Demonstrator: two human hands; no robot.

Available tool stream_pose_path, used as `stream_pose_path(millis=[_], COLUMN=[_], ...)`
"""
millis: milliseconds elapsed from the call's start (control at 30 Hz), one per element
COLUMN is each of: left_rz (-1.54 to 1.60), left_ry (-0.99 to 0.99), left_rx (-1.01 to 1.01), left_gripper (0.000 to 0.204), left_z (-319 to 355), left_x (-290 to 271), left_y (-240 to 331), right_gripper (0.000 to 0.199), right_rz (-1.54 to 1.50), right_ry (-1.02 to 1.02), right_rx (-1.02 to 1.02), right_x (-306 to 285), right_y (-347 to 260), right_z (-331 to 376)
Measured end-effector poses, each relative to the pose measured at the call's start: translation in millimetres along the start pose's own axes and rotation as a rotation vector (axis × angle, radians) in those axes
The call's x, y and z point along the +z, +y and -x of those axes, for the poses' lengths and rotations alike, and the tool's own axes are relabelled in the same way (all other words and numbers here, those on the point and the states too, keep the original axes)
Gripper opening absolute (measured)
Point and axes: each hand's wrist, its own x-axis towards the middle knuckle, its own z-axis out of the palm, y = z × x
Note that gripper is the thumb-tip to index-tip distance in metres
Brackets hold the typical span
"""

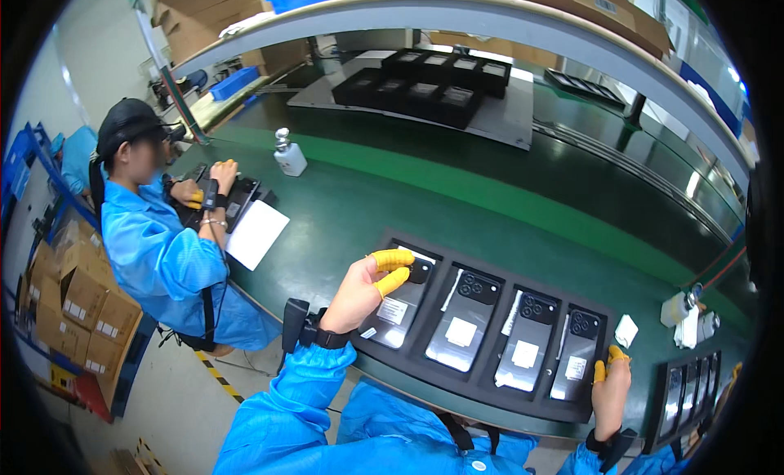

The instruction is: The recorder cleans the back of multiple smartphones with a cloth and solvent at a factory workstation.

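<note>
A black foam tray (482, 393) lies before me on the green bench, holding several dark smartphones, camera side up, with white labels on their backs. My left hand (359, 291), yellow finger cots on its fingers, is over the upper end of the leftmost smartphone (396, 318). Its thumb and forefinger are apart; whether they touch the phone I cannot tell. Beside the tray's right edge is my right hand (611, 393), also in yellow cots, fingers apart and nothing visible in them. A small white piece (626, 330) lies just beyond those fingertips.
At left, a co-worker (155, 222) handles a dark tray next to a white sheet (257, 234). A pump bottle (290, 153) stands on the bench; white bottles (678, 308) and another phone tray (684, 397) are at right. Black trays (416, 87) sit under the overhead shelf (457, 19).
</note>
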Motion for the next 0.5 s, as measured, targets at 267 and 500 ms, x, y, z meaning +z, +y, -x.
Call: stream_pose_path(millis=[267,500], left_rz=[-0.988,-1.215], left_ry=[0.23,0.22], left_rx=[0.48,0.478], left_gripper=[0.028,0.038], left_z=[-0.7,-1.1], left_x=[0.9,-5.2], left_y=[-4.7,-13.3], right_gripper=[0.034,0.034], right_rz=[0.062,-0.003], right_ry=[-0.016,0.016], right_rx=[-0.048,-0.104], right_x=[-1.9,-4.4], right_y=[-2.1,-3.8], right_z=[0.5,-0.9])
